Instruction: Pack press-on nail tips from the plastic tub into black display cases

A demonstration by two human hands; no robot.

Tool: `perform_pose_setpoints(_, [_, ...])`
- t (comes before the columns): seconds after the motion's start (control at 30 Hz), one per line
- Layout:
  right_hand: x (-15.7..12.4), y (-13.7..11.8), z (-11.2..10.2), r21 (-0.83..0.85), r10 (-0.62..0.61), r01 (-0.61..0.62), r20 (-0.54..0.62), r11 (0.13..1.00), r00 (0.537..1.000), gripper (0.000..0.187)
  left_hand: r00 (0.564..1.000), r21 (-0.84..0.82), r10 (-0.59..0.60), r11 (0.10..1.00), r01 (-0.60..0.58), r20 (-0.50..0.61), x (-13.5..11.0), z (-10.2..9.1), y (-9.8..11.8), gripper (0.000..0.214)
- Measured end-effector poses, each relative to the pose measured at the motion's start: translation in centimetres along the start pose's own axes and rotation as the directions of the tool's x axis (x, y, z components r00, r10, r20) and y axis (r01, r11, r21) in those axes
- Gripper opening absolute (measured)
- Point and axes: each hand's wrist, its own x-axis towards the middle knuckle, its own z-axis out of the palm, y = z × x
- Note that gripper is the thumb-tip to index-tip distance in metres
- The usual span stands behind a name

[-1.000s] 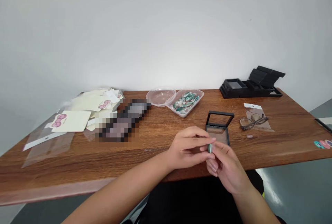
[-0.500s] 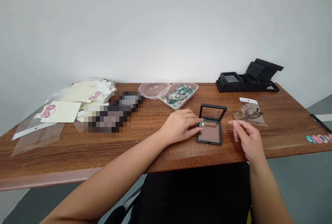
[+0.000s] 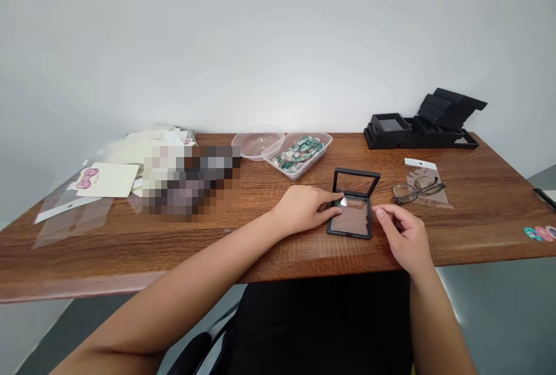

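Black frame now sits nearer right hand, grip pressed together; left hand pinches green piece.

The table shows wood grain, slightly glossy; the open display frame — black plastic, it seems — holds clear, shiny film. The rectangular tub is smooth, translucent plastic.

The hinged frame is black around clear panels — the small piece within it green and white. Dark grain streaks the brown tabletop. Cream cards carry a pink bow print — the round stickers are teal and pink.
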Motion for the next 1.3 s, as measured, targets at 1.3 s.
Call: perform_pose_setpoints(1.3, [-0.8,-3.0,-2.6,0.321,0.059,0.009,-0.201,0.947,0.978,0.024,0.698,-0.186,0.625,0.684,-0.705,-0.350,-4.5,1.3,1.9,0.039])
